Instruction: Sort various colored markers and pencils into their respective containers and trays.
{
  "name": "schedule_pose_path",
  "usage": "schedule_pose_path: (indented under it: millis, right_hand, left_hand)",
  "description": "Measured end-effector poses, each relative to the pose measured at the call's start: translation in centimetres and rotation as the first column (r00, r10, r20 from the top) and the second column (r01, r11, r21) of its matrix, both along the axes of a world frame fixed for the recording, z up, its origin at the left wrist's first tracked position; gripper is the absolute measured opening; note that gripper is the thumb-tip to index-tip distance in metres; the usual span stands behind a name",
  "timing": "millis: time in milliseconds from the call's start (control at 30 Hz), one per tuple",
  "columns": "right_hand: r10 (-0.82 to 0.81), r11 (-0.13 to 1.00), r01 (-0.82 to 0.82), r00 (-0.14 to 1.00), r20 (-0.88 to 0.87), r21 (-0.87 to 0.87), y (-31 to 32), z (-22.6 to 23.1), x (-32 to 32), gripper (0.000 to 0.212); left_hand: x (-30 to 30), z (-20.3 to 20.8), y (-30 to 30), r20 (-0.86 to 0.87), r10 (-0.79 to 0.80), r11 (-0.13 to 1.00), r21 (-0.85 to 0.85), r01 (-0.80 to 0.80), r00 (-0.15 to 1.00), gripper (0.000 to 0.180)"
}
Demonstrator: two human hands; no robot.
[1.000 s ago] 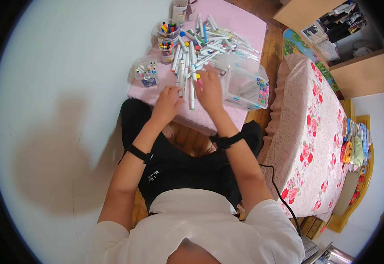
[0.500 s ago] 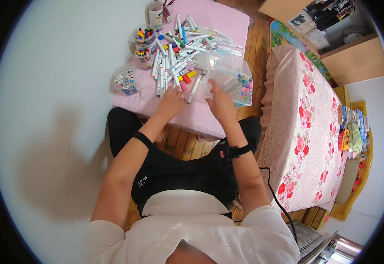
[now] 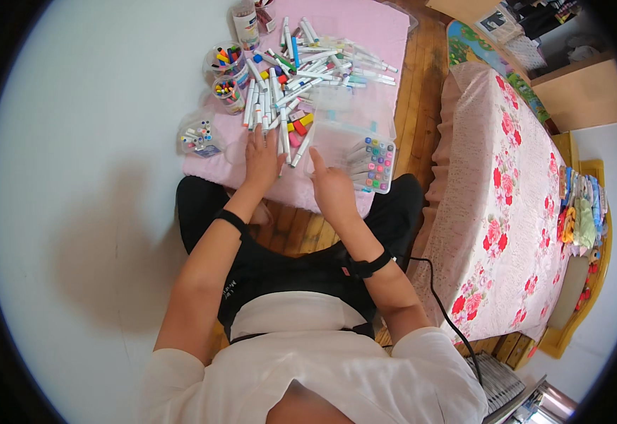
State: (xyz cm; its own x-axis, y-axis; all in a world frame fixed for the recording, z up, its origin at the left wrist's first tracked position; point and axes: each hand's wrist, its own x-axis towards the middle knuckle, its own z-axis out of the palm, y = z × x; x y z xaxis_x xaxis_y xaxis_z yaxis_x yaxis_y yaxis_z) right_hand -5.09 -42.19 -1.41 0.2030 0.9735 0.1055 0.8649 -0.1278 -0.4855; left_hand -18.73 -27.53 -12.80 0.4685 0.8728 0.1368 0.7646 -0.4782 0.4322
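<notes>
White-barrelled marker pens lie in a loose heap across the pink-covered table. My left hand is open at the near edge of the heap, its fingers stretched over the marker ends. A single marker lies slanted between my two hands. Beside it are small yellow, red and pink blocks. My right hand has its index finger stretched out at the left side of a clear plastic case; its other fingers are partly hidden. Markers with coloured ends stand in the case, whose transparent lid is raised.
Clear tubs of coloured pens and a white bottle-like container line the table's left side. A small clear box of markers sits at the near left corner. A flower-covered bed is to the right. A black cable trails beside my right arm.
The clear case has come nearer to me and slightly left. My right hand has drawn back toward me. My left hand has shifted left, its fingers now reaching further over the markers.
</notes>
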Motion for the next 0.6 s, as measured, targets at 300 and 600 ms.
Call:
schedule_pose_path:
  millis: [300,600]
  right_hand:
    - [-0.005,0.998,0.005,1.000,0.006,0.059,0.6,-1.3,-0.3,0.066]
    - [0.006,0.997,-0.005,1.000,-0.019,0.075,0.1,-1.0,0.3,0.065]
  left_hand:
    - [4.0,1.3,1.3,-0.118,0.190,0.957,-0.198,-0.210,0.975,0.107]
    - [2.9,-0.1,1.4,-0.017,0.121,0.980,-0.157,-0.122,0.993,0.098]
